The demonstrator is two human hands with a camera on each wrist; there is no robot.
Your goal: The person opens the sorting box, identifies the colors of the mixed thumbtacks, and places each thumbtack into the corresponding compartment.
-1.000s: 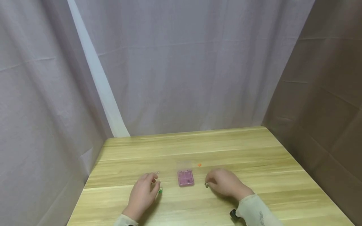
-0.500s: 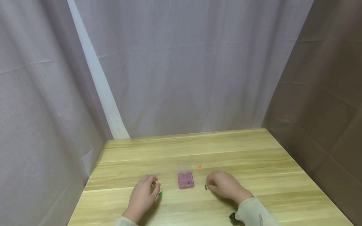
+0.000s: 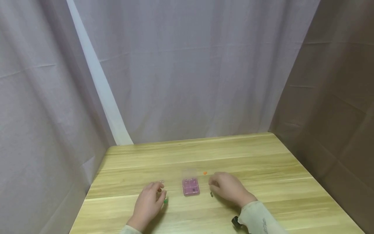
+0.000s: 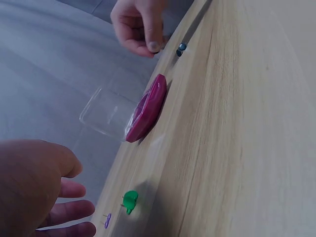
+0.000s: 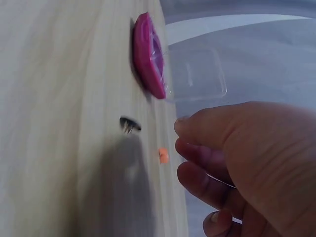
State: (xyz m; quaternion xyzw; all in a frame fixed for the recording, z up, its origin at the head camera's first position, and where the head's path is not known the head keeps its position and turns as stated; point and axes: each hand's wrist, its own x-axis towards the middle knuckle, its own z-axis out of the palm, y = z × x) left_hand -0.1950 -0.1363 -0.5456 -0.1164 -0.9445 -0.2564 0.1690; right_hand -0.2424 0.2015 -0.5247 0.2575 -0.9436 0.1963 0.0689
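An open magenta case with a clear lid stands mid-table, its inside split into compartments; a dark piece lies in the near right one. My right hand hovers right of the case, thumb and index finger pinched together; a small dark sliver, like a stud earring, shows at their tips. Just below lie dark stud earrings with thin pins. My left hand hangs with relaxed fingers left of the case, holding nothing. Close by its thumb are green earrings, and purple earrings lie farther off.
A small orange piece lies behind the right hand, right of the raised clear lid. The wooden table is bounded by grey curtains at the back and sides.
My right hand has risen off the dark earrings and shifted slightly left towards the case, leaving some of them on the table. The left hand stays about where it was.
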